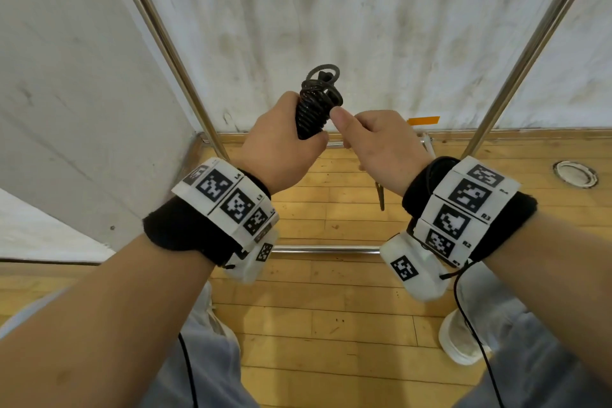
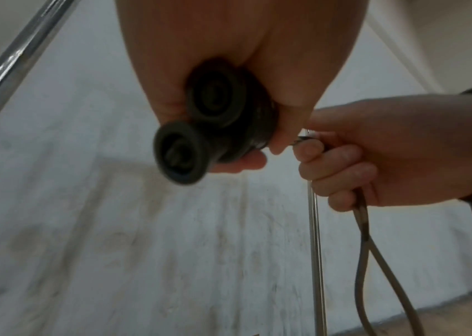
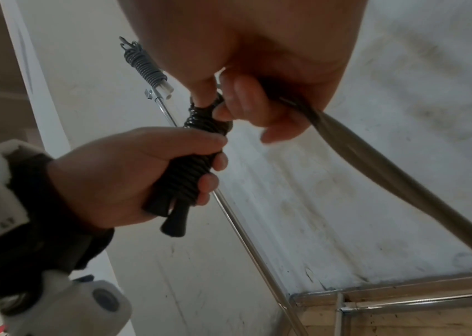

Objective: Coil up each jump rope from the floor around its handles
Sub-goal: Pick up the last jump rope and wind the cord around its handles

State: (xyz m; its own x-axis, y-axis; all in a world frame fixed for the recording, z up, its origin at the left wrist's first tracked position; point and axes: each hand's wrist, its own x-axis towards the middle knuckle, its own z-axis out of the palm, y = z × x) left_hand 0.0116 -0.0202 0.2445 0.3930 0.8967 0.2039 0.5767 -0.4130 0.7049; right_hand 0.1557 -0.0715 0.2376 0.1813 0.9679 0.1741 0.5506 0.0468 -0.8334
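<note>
- My left hand [image 1: 281,146] is wrapped round the two black handles [image 2: 197,136], side by side with flared round ends, most of their length bound in tight glossy coils of the jump rope [image 1: 314,109].
- My right hand [image 1: 377,146] is closed on the loose rope, thumb against the top of the coils; a thin loop [image 2: 373,272] (smooth, round cord) hangs below my fist.
- Behind stand chrome rack tubes [image 1: 159,30], a stained white wall [image 1: 364,10], wooden floor [image 1: 331,325].

Stained white sheeting [image 1: 381,26] hangs as a backdrop behind a frame of slanting chrome poles [image 1: 159,33] — below, a pale wood-plank floor [image 1: 331,325], a round metal floor fitting [image 1: 575,174] and an orange tape strip [image 1: 424,120].
</note>
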